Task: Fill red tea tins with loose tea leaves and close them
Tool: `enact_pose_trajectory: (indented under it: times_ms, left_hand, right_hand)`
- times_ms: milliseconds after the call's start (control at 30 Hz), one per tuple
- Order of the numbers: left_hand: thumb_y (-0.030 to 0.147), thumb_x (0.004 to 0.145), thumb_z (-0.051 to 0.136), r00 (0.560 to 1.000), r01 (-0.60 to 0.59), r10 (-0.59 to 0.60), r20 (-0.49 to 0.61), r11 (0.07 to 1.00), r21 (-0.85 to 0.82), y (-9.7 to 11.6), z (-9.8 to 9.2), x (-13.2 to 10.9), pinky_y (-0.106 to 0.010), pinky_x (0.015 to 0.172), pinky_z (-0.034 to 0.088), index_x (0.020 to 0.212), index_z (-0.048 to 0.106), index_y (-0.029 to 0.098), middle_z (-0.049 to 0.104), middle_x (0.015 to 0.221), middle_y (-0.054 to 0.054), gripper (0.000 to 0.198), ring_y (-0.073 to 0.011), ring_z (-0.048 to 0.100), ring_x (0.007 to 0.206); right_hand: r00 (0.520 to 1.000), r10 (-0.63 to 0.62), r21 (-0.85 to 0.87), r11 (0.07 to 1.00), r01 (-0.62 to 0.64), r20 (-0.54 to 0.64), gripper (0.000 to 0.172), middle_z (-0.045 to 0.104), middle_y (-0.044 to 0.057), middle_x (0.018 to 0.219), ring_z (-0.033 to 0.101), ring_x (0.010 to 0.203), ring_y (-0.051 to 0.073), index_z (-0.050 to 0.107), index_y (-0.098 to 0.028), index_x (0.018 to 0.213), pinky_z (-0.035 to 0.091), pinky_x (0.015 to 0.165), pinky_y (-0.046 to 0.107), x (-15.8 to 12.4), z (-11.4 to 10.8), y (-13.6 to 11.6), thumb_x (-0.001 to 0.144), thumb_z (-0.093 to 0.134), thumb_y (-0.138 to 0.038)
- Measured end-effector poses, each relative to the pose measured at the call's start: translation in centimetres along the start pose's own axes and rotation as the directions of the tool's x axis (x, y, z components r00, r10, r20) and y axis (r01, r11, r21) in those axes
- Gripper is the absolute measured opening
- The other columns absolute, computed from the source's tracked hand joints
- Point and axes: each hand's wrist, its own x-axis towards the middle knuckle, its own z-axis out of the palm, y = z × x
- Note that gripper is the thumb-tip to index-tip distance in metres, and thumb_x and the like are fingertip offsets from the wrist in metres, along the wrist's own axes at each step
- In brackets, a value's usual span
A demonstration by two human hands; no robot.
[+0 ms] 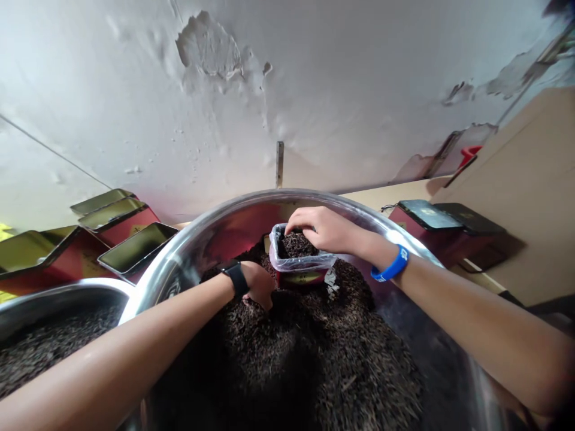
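A large steel basin [287,195] holds a heap of dark, dry, twisted leaves [354,353] that look like loose tea. In the heap stands a red tin [302,278] lined with a clear plastic bag [287,263], with the same leaves inside. My right hand [321,228], wearing a blue wristband, arches over the tin, fingertips down at the leaves and thumb apart from the fingers. To the tin's left, my left hand [259,284], with a black watch at the wrist, reaches into the heap. Its fingers are largely hidden.
Left of the basin lie several open red tins [139,245] with gold-coloured insides. A second steel basin [67,286] of leaves stands at the lower left. On the right are dark-lidded red tins [429,218] beside a cardboard box [530,197]. The wall [314,90] behind has peeling paint.
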Motion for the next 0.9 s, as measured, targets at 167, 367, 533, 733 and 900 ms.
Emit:
enact_pose_trajectory:
  times_ms: [167, 367, 533, 733, 900]
  left_hand:
    - [0.038, 0.073, 0.053, 0.999, -0.031, 0.036, 0.029, 0.987, -0.160, 0.9, -2.7, -3.8, -0.023, 0.043, 0.044, 0.115, 0.058, 0.021, 0.060, 0.070, -0.001, 0.046, -0.0142, 0.051, 0.051]
    - [0.036, 0.079, 0.050, 0.989, -0.111, 0.141, 0.050, 0.917, -0.384, 1.1, -4.7, -6.7, -0.019, 0.045, 0.038, 0.111, 0.057, 0.022, 0.053, 0.066, 0.001, 0.035, -0.0117, 0.049, 0.055]
    - [0.045, 0.081, 0.052, 0.972, -0.207, 0.234, -0.007, 0.842, -0.498, 0.5, -5.3, -7.8, -0.019, 0.049, 0.038, 0.109, 0.056, 0.021, 0.057, 0.081, -0.001, 0.037, -0.0109, 0.051, 0.060]
    - [0.046, 0.087, 0.045, 0.825, -0.470, 0.221, -0.520, 0.779, -0.414, 0.6, -5.5, -6.2, -0.025, 0.066, 0.045, 0.111, 0.054, 0.017, 0.062, 0.096, -0.005, 0.039, -0.0136, 0.055, 0.074]
    - [0.031, 0.085, 0.050, 0.446, -0.419, 0.131, -0.885, 0.905, -0.077, 1.5, -5.0, -2.2, -0.032, 0.084, 0.044, 0.112, 0.054, 0.016, 0.063, 0.104, -0.008, 0.031, -0.0187, 0.057, 0.093]
  right_hand:
    - [0.954, 0.129, -0.079, 0.991, -0.112, 0.270, 0.044, 0.069, 0.003, 0.095, 0.060, 0.083, 0.019, 0.071, -0.024, 0.084, 0.044, 0.073, 0.032, -0.3, 0.0, 1.3, 0.063, 0.040, 0.000]
    - [0.966, 0.169, -0.082, 0.984, -0.156, 0.193, 0.040, 0.070, 0.003, 0.085, 0.060, 0.075, 0.017, 0.072, -0.023, 0.079, 0.042, 0.068, 0.031, -0.5, -0.2, 1.6, 0.062, 0.042, -0.002]
    - [0.960, 0.100, -0.005, 0.995, -0.102, 0.260, 0.048, 0.070, 0.001, 0.094, 0.061, 0.080, 0.017, 0.071, -0.026, 0.092, 0.043, 0.072, 0.031, -0.5, 0.7, 1.4, 0.063, 0.042, -0.002]
    - [0.995, 0.099, -0.046, 0.994, -0.099, -0.006, 0.034, 0.067, 0.003, 0.099, 0.058, 0.088, 0.018, 0.068, -0.023, 0.094, 0.040, 0.074, 0.030, -0.1, 0.6, 1.4, 0.075, 0.042, -0.011]
    - [0.952, 0.144, -0.076, 0.983, -0.170, -0.269, 0.028, 0.065, 0.005, 0.088, 0.057, 0.081, 0.015, 0.065, -0.018, 0.085, 0.040, 0.071, 0.029, 0.3, 1.0, 2.4, 0.077, 0.039, -0.010]
